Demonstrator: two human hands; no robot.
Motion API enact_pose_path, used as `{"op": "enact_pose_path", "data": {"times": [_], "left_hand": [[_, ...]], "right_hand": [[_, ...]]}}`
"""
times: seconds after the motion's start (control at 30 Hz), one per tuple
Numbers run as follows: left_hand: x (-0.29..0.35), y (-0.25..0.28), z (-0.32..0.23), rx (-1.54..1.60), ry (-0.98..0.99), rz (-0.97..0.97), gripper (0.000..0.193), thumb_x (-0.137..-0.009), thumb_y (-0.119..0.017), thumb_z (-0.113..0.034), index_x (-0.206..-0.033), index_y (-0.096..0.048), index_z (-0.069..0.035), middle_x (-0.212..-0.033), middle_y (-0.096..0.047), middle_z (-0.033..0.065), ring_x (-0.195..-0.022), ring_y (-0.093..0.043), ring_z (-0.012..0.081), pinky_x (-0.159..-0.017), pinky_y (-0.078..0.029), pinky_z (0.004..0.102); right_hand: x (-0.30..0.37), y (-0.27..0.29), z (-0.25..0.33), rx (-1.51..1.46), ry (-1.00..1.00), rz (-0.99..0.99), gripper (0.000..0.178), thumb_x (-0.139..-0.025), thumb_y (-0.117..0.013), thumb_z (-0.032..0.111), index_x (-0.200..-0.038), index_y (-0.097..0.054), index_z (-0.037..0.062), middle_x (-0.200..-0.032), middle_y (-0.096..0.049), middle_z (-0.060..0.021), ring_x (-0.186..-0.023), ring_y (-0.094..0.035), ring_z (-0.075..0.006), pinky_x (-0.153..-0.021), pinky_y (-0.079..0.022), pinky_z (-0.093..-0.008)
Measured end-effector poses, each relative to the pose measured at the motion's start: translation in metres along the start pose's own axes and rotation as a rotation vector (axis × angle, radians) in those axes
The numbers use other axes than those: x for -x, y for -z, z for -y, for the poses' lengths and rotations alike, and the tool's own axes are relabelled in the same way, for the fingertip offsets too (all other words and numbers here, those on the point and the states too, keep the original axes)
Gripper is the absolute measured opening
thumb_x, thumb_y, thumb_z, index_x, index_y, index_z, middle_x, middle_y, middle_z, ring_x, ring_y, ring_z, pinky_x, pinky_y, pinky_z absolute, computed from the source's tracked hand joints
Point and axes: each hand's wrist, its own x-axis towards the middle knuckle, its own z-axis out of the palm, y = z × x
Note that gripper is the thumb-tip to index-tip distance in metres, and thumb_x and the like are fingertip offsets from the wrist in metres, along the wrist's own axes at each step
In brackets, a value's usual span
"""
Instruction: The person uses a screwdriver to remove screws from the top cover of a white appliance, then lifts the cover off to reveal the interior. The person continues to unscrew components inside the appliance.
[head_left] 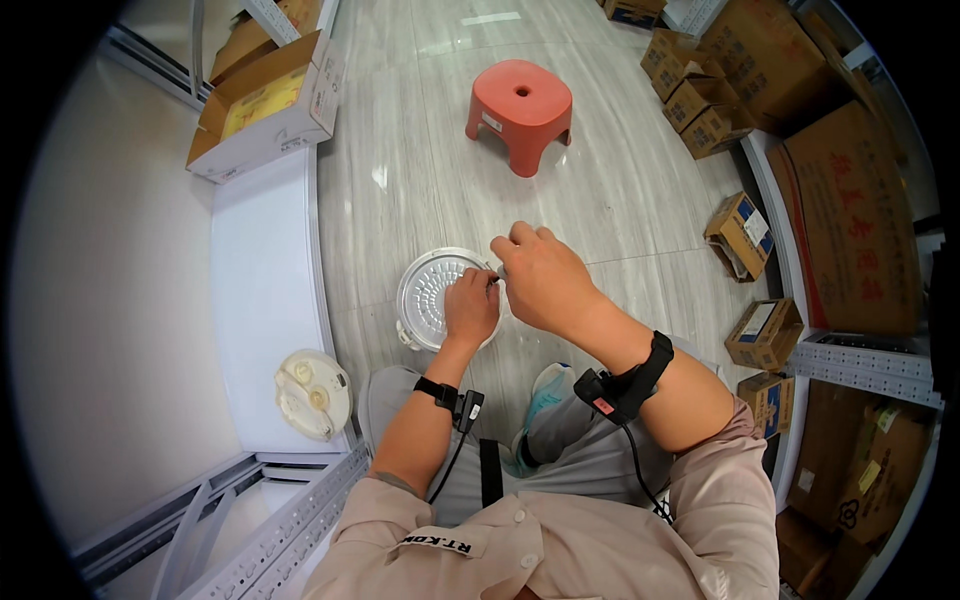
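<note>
1. The right hand curls knuckles-up just beside the left fingertips; whether it is clamped on anything is hidden.
2. The left hand has its fingers bent; I cannot tell its grip.
3. Beneath the left hand is a round lid, its dimpled silver face up.
4. Leftward, a cream round cover rests on a white shelf.
5. Farther out, a red stool stands on the floor.

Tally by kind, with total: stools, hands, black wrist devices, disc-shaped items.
Stools: 1 (red stool)
Hands: 2 (left hand, right hand)
Black wrist devices: 2 (left-arm device, right-arm device)
Disc-shaped items: 2 (silver-faced disc, cream disc)
Total: 7
</note>
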Motion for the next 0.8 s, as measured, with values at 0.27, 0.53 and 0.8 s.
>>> {"op": "enact_pose_path", "data": {"times": [0.27, 0.53, 0.8], "left_hand": [[-0.004, -0.007, 0.005, 0.054, 0.069, -0.084, 0.011, -0.090, -0.071, -0.017, -0.098, -0.070, -0.008, -0.096, -0.071, 0.0098, -0.088, -0.069, 0.0340, -0.074, -0.052, 0.0469], [0.005, 0.006, 0.011, 0.122, 0.038, -0.091, 0.011, -0.092, -0.070, -0.014, -0.099, -0.070, -0.005, -0.093, -0.070, 0.0131, -0.085, -0.068, 0.0364, -0.072, -0.053, 0.0470], [0.014, 0.020, 0.014, 0.232, 0.148, -0.120, 0.014, -0.096, -0.067, -0.012, -0.105, -0.071, -0.003, -0.097, -0.073, 0.0159, -0.084, -0.070, 0.0339, -0.074, -0.055, 0.0419]], "right_hand": [[0.001, 0.003, -0.004, -0.079, -0.027, 0.004, 0.025, -0.086, -0.073, 0.007, -0.108, -0.063, 0.0009, -0.097, -0.064, -0.0168, -0.082, -0.068, -0.0391, -0.071, -0.054, -0.0475], [-0.008, 0.011, 0.009, -0.093, -0.048, -0.098, 0.026, -0.084, -0.071, 0.006, -0.109, -0.064, 0.0028, -0.093, -0.065, -0.0144, -0.079, -0.068, -0.0371, -0.068, -0.055, -0.0462], [-0.014, 0.015, 0.016, -0.081, -0.074, -0.120, 0.022, -0.085, -0.071, 0.008, -0.105, -0.066, 0.0030, -0.094, -0.067, -0.0146, -0.077, -0.069, -0.0364, -0.067, -0.055, -0.0455]]}}
